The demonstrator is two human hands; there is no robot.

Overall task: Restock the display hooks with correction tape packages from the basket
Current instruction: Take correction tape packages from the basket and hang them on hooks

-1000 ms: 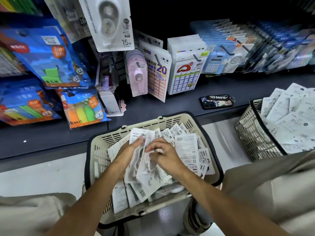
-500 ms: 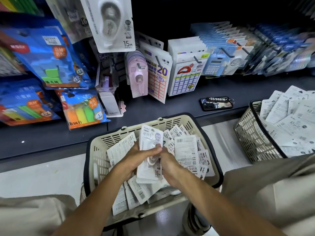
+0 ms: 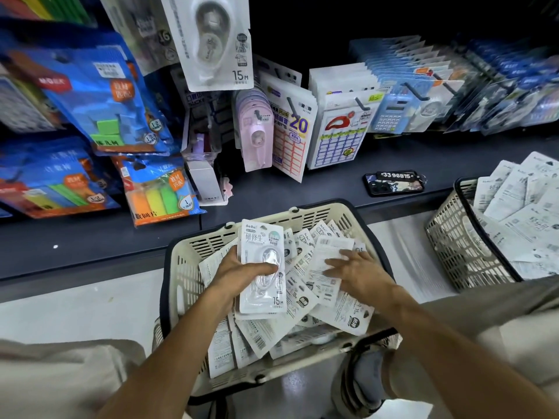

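- Left hand [image 3: 239,272]: grip clamped on one correction tape package [image 3: 262,269], face up, thumb across its blister; held just above the basket [image 3: 181,276], centre of frame.
- Package long axis runs near vertical in frame, hang-hole end pointing up-frame toward the shelf.
- Matching hung package [image 3: 211,40] sits upper centre, straight up-frame from the grip; judged target hook is there, hook itself not visible.
- Right hand [image 3: 355,272]: fingers spread flat on the loose packages [image 3: 329,258] in the basket, grasping nothing.
- Judgement: left hand is nearer; lift with hole end leading.
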